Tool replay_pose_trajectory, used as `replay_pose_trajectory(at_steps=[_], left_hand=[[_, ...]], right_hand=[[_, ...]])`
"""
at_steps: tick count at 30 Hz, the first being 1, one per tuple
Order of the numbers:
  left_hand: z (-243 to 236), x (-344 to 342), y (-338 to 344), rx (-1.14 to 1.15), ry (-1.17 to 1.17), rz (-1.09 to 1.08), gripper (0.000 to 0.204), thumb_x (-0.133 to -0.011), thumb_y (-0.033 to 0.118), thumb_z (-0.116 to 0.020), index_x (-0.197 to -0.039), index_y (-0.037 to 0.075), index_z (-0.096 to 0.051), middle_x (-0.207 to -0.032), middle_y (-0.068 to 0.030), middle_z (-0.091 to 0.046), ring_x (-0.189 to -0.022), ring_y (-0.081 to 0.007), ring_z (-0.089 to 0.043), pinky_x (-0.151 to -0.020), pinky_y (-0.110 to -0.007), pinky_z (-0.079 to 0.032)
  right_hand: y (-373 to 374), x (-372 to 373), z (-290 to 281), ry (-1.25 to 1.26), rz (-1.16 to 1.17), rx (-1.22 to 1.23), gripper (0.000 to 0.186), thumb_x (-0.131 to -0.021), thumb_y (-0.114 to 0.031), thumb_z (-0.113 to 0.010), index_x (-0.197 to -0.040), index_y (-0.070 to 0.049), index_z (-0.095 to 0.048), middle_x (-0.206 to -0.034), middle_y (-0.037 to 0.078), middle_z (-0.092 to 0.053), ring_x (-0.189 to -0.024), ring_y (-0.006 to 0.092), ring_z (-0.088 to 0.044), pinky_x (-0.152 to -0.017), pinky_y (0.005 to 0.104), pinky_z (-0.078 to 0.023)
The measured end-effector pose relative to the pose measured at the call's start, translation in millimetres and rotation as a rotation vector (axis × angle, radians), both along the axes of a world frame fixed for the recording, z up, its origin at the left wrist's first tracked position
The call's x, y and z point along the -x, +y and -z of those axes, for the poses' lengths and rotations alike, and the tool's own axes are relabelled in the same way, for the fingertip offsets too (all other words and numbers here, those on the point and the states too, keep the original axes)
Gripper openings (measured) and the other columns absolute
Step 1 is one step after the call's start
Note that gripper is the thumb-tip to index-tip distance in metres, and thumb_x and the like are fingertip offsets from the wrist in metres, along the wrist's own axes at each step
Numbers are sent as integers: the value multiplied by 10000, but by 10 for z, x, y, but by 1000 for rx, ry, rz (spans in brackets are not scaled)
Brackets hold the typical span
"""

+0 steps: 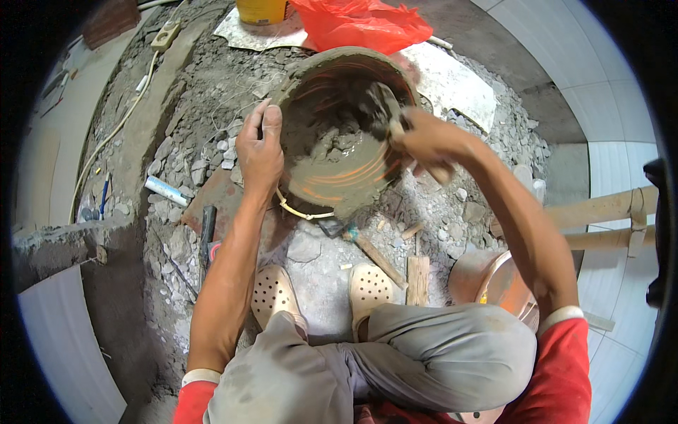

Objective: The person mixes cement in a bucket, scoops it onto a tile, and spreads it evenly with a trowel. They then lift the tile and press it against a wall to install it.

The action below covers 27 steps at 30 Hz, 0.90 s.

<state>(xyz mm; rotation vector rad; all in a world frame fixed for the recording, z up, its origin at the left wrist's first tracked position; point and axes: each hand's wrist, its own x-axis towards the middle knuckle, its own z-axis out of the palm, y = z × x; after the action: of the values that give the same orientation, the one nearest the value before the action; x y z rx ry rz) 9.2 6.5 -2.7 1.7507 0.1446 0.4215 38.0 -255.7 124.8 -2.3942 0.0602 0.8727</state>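
Note:
A cement-smeared bucket [346, 184] stands tilted toward me, with wet grey mortar [335, 148] and orange streaks inside. My left hand [260, 148] grips its left rim, thumb upward. My right hand [424, 141] is closed on the pale handle of a trowel [385, 106], whose mortar-covered blade is inside the bucket at the right; the hand is slightly blurred. Below the bucket a hammer [381, 261] with a wooden handle lies on the rubble.
An orange bucket [473, 275] sits near my right knee, beside bamboo poles [600, 212]. A red plastic bag [360, 25], yellow bucket [261, 8] and white sheet [452, 81] are at the back. A cable [106, 131], power strip [166, 35], blue-white tube [166, 189] and broken concrete edge lie left.

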Motion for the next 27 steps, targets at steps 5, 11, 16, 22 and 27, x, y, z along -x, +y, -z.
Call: replay_pose_trajectory(at_steps=[5,11,16,22,27], left_hand=[[43,-25,-13,-13,-42,29,563,-1058,451,-563,-1277,-58,-658,-1167,-170,-726,-1096,-227,-647,-999,-357,-471],[33,-18,-70,-47,-62,32,542,-1066,425,-553,-1260,-69,-662,-1176,-187,-723,-1115,-253,-652,-1012,-360,-468],[57,121,-116,-36,-59,26,547,-1051,428,-581,-1214,-86,-677,-1229,-237,-699,-1168,-289,-648,-1033,-372,-463],[80,84,-9,-36,-44,34,582,-1050,451,-571,-1243,-90,-663,-1251,-243,-689,-1187,-313,-642,-1058,-385,-450],[26,109,-89,-118,-97,41,542,-1051,414,-577,-1256,-81,-660,-1218,-240,-696,-1151,-318,-655,-1031,-384,-466]], right_hand=[[602,-566,-111,-10,-423,211,255,-846,-161,-643,-878,79,-721,-806,208,-730,-621,294,-711,-540,431,-571],[1331,147,-3,-309,-1021,574,239,-817,-78,-675,-1037,-19,-750,-844,170,-758,-732,306,-758,-484,456,-595],[899,827,262,-517,-1022,822,294,-866,-80,-621,-1149,-25,-679,-905,182,-737,-848,265,-753,-507,459,-605],[386,442,321,-566,-847,421,283,-890,-141,-625,-1139,-6,-625,-833,174,-683,-828,231,-732,-477,412,-569],[188,194,-344,195,-342,223,232,-792,-84,-569,-881,89,-696,-741,270,-685,-727,366,-735,-690,469,-602]])
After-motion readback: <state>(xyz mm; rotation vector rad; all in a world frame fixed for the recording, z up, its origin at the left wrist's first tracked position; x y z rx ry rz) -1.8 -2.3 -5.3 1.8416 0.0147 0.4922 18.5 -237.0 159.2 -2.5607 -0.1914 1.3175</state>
